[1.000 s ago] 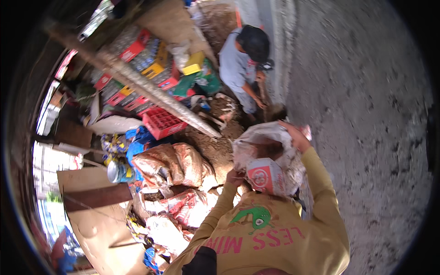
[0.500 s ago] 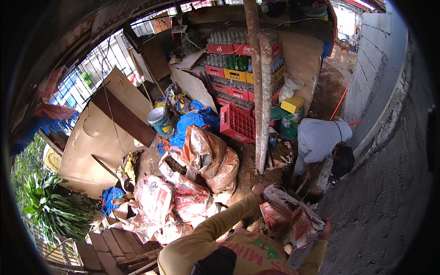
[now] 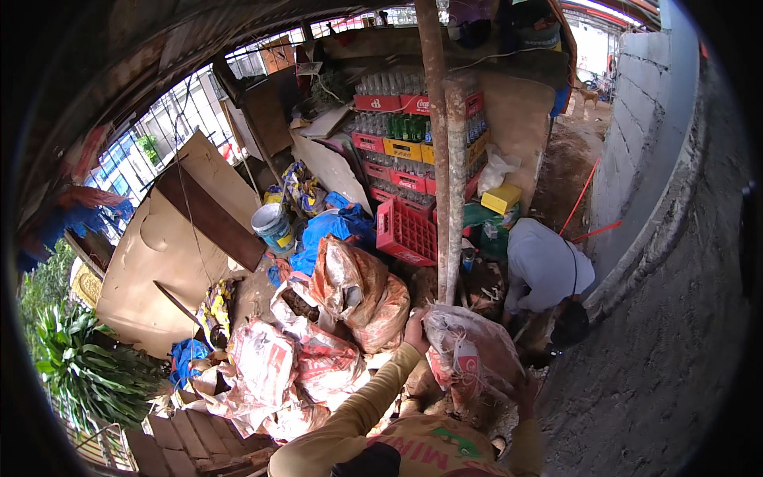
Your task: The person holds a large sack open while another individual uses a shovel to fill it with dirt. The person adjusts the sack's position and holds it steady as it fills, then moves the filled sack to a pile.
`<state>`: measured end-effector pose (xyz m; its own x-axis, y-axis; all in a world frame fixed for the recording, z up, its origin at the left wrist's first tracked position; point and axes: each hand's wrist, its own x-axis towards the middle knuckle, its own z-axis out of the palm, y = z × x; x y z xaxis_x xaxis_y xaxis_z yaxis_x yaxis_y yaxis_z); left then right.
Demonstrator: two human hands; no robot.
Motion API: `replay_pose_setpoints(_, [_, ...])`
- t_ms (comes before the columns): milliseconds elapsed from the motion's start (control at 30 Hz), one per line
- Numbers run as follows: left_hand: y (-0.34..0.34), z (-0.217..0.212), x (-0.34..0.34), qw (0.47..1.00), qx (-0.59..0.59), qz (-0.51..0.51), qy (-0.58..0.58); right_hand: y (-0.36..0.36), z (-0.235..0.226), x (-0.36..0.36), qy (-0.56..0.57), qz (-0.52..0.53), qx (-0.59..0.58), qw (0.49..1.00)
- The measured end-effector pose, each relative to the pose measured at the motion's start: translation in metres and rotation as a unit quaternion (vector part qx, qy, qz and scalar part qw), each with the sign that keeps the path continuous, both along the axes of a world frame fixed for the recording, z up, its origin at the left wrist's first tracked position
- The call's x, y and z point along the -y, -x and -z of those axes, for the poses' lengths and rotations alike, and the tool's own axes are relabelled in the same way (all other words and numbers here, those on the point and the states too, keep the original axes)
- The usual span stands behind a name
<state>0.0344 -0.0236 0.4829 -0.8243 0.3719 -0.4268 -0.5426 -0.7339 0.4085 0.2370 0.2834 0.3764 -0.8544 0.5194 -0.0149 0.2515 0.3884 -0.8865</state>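
Note:
A white and red woven sack point(image 3: 477, 346) hangs spread between my two hands, in front of my body. My left hand point(image 3: 416, 331) is closed on its upper left edge. Over at the lower right edge, my right hand point(image 3: 524, 395) grips it, partly in shadow. What the sack holds, if anything, is hidden. Just left of my left hand stand a brown-stained sack point(image 3: 373, 298) and several white and red sacks point(image 3: 266, 354), one showing dark soil at its mouth.
Close on the right, a person in a pale shirt point(image 3: 548, 258) bends beside the rough grey wall point(image 3: 636, 374). Two posts point(image 3: 456, 183) stand ahead, before stacked bottle crates point(image 3: 407, 151). An empty red crate point(image 3: 406, 232), a paint bucket point(image 3: 273, 228) and leaning boards point(image 3: 171, 246) lie farther left.
The sack has risen and shifted left, and now spreads wider and fuller between my hands. Both hands moved left with it. The other person has bent lower.

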Motion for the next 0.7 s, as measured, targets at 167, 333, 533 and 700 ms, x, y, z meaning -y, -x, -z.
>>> replay_pose_setpoints(167, [0.006, 0.102, 0.054, 0.914, -0.029, -0.183, 0.361, 0.044, -0.008, 0.059, 0.136, -0.043, -0.071, 0.987])
replay_pose_setpoints(333, [-0.007, 0.171, 0.066, 0.982, 0.108, 0.006, 0.153, 0.039, -0.028, 0.052, 0.128, -0.018, -0.048, 0.99])
replay_pose_setpoints(533, [-0.001, 0.168, 0.07, 0.992, -0.055, 0.094, 0.062, 0.01, 0.014, 0.012, 0.403, 0.21, -0.016, 0.891])
replay_pose_setpoints(700, [0.035, 0.135, 0.04, 0.992, -0.036, 0.083, 0.089, 0.004, 0.047, 0.027, 0.299, 0.242, 0.005, 0.923])
